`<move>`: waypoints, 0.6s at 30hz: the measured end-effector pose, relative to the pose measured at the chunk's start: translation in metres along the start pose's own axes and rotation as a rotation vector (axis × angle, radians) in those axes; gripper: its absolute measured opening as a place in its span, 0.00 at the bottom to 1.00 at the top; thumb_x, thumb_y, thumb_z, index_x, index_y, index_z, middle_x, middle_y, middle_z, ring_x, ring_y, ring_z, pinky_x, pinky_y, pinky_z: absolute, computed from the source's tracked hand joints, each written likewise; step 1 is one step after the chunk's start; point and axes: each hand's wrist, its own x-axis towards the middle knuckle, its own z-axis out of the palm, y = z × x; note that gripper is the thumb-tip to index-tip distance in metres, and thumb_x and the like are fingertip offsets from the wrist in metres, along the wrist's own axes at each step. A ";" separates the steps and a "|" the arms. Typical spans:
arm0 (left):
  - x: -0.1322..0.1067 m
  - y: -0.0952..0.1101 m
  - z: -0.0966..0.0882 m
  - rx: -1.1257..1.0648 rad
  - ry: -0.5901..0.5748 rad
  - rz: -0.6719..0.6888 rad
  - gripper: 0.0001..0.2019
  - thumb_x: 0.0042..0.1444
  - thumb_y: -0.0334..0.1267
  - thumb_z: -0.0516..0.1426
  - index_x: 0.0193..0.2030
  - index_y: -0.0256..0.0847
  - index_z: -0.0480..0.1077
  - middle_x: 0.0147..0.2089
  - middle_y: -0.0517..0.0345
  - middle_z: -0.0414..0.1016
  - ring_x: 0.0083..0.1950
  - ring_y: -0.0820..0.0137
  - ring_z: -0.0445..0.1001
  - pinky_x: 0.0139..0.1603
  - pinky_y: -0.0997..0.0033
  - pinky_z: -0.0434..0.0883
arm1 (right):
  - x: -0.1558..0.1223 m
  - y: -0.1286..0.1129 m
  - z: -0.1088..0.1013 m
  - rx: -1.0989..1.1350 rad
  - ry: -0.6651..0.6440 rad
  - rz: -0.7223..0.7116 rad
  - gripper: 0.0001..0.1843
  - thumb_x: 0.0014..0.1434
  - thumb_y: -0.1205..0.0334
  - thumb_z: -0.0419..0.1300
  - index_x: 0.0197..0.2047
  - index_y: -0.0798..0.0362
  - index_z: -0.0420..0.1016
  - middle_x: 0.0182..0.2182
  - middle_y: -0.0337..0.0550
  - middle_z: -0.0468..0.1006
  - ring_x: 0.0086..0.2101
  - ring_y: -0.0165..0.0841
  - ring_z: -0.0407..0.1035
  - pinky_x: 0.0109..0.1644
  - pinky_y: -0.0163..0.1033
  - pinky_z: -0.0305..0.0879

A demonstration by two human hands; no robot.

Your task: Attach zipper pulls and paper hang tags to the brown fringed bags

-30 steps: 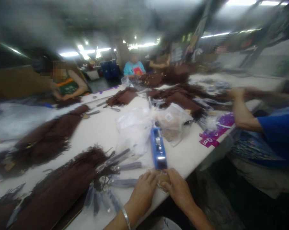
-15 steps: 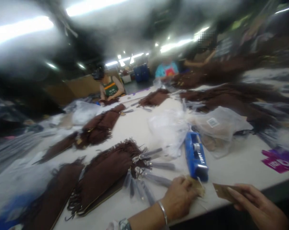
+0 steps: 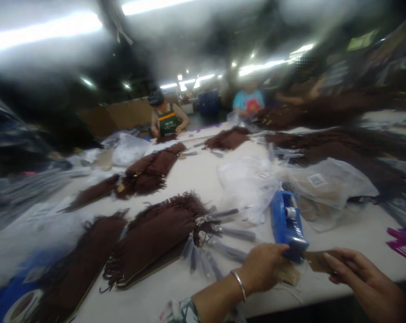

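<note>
My left hand (image 3: 265, 269), with a silver bangle at the wrist, is closed beside the front end of a blue tape dispenser (image 3: 289, 226). Its fingertips reach the dispenser's edge, and what they pinch, if anything, is hidden. Just below it lies a small pile of tan tags (image 3: 289, 272) with white string. At the right, my right hand (image 3: 354, 273) grips a flat brown card (image 3: 319, 261) between thumb and fingers, its far end close to the dispenser. Brown fringed pouches (image 3: 155, 242) with plastic-wrapped zipper pulls (image 3: 238, 233) lie stacked left of my hands.
Clear plastic bags (image 3: 330, 184) lie behind the dispenser. More brown pouches (image 3: 152, 170) are spread along the white table (image 3: 196, 172). A purple printed piece (image 3: 403, 244) sits at the right edge. Co-workers (image 3: 169, 121) sit at the far side.
My left hand has moved from the tag pile up to the dispenser's front end. My right hand still holds the brown card. The whole view has shifted, moving things rightward.
</note>
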 end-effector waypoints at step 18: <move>-0.010 0.007 0.026 -1.254 0.000 -0.621 0.36 0.35 0.53 0.68 0.46 0.35 0.60 0.38 0.46 0.76 0.20 0.69 0.74 0.18 0.74 0.66 | -0.014 -0.079 0.027 0.236 -0.156 -0.018 0.19 0.56 0.45 0.60 0.39 0.52 0.71 0.27 0.40 0.77 0.25 0.31 0.67 0.30 0.36 0.66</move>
